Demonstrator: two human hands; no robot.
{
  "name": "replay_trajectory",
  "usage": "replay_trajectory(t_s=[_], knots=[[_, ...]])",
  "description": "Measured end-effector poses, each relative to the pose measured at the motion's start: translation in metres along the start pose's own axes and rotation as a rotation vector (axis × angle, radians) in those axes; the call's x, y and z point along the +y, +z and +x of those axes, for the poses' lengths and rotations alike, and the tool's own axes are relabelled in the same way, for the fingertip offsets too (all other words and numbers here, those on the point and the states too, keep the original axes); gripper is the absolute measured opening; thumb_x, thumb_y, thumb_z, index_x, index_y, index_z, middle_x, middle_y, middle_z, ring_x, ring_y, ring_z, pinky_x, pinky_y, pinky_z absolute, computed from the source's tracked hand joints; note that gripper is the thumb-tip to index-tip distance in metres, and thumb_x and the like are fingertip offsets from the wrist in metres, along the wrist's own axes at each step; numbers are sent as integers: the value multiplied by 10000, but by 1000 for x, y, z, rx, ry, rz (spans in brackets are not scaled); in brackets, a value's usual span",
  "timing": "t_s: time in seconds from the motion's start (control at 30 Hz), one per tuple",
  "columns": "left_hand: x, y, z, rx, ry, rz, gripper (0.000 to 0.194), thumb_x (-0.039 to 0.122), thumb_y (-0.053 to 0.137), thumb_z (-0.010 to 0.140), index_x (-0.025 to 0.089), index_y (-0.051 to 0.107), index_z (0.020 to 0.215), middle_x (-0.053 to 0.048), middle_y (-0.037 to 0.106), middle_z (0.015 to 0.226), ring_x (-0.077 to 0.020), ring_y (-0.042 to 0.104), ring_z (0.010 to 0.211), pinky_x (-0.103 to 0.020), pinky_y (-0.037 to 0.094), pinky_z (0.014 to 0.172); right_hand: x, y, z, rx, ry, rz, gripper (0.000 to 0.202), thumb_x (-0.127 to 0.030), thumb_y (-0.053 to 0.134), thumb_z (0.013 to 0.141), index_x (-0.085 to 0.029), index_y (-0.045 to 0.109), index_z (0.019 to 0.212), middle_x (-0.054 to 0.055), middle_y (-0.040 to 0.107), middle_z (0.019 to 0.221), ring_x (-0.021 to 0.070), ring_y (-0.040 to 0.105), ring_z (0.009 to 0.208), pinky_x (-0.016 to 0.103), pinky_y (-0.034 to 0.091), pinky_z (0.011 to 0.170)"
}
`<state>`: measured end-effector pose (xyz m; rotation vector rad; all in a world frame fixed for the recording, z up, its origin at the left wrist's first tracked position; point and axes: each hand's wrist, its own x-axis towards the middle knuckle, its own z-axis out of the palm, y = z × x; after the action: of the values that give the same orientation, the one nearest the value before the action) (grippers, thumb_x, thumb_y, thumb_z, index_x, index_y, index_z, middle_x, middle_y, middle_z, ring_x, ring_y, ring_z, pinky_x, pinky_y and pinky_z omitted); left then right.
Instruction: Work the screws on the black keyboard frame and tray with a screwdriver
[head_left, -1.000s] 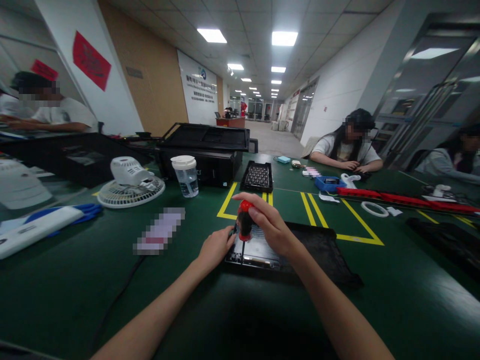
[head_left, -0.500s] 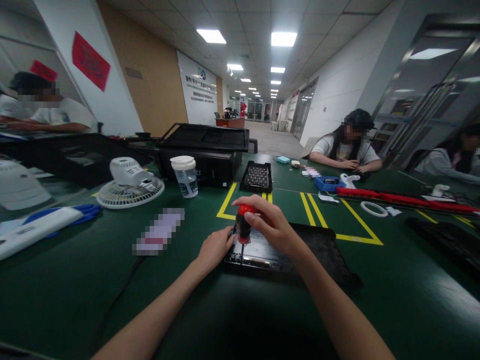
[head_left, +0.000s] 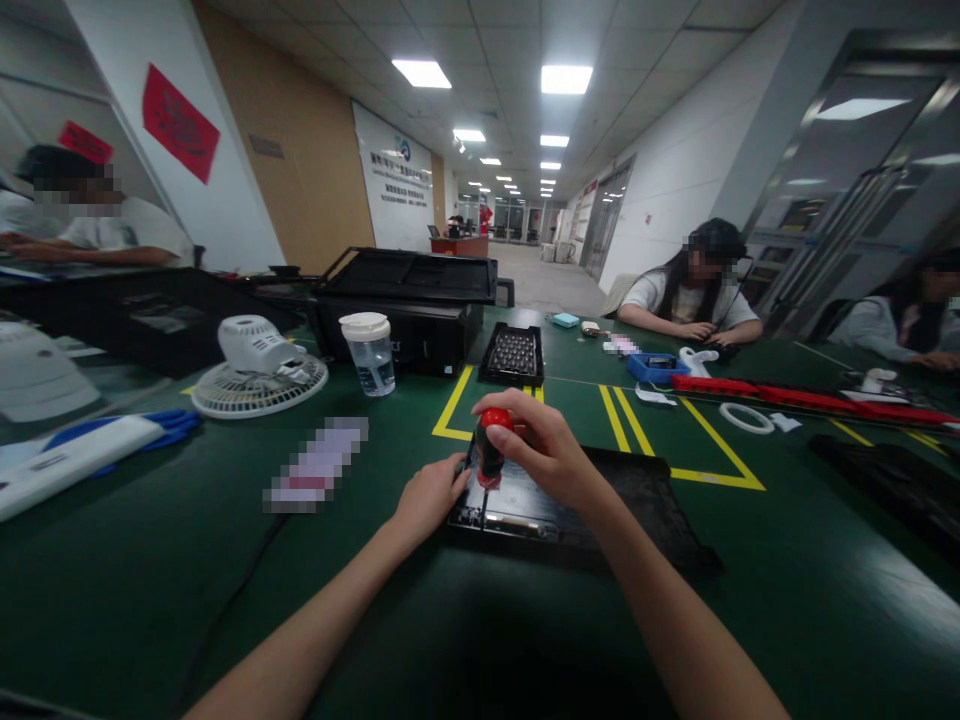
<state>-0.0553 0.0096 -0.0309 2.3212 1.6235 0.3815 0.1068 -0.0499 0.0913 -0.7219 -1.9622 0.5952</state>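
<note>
A black panel (head_left: 622,500) lies flat on the green table in front of me. My right hand (head_left: 536,445) is wrapped round the red and black handle of a screwdriver (head_left: 491,455), which stands nearly upright with its shaft pointing down at the panel's left part. At the panel's left edge, my left hand (head_left: 431,495) grips the rim between thumb and fingers. Its fingertips are partly hidden behind the rim and beside the screwdriver.
Behind the panel stand a black tray of small parts (head_left: 514,353), a lidded cup (head_left: 369,355) and a large black case (head_left: 405,320). A white fan (head_left: 259,370) is at left, a blue box (head_left: 656,367) at right. People sit across the table.
The top of the screwdriver and my right fingers have shifted slightly to the right. My left hand has kept its hold on the panel's edge.
</note>
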Motion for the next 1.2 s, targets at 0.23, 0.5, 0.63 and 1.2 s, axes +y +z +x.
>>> replay_trajectory(t_s=[0.23,0.5,0.63,1.2], knots=[[1,-2,-2,-4,2,4,308,362,358,873,238,498,1118,-69,637,1005,-195,605,893,-255,420,720,3,2,-1,41,29,-37,213,-299,475,847,-180,541,1011,53,578,938,146,567,813,261,469,681],[-1,-1,-1,4,21,42,307,359,343,878,241,491,1120,-59,638,1011,-196,606,868,-251,411,685,2,5,-1,84,32,-129,199,-308,487,838,-184,536,987,38,593,875,138,578,753,248,462,661],[-1,0,-1,5,16,37,312,356,341,878,236,491,1124,-61,635,1016,-196,603,879,-252,410,691,1,7,0,102,9,-165,188,-300,490,835,-176,540,968,34,586,858,127,569,723,237,455,646],[-4,2,1,8,11,42,312,356,351,873,228,494,1119,-62,645,983,-197,607,851,-257,415,672,0,16,1,259,-45,-330,136,-273,500,821,-161,541,885,18,574,782,112,532,670,226,427,634]])
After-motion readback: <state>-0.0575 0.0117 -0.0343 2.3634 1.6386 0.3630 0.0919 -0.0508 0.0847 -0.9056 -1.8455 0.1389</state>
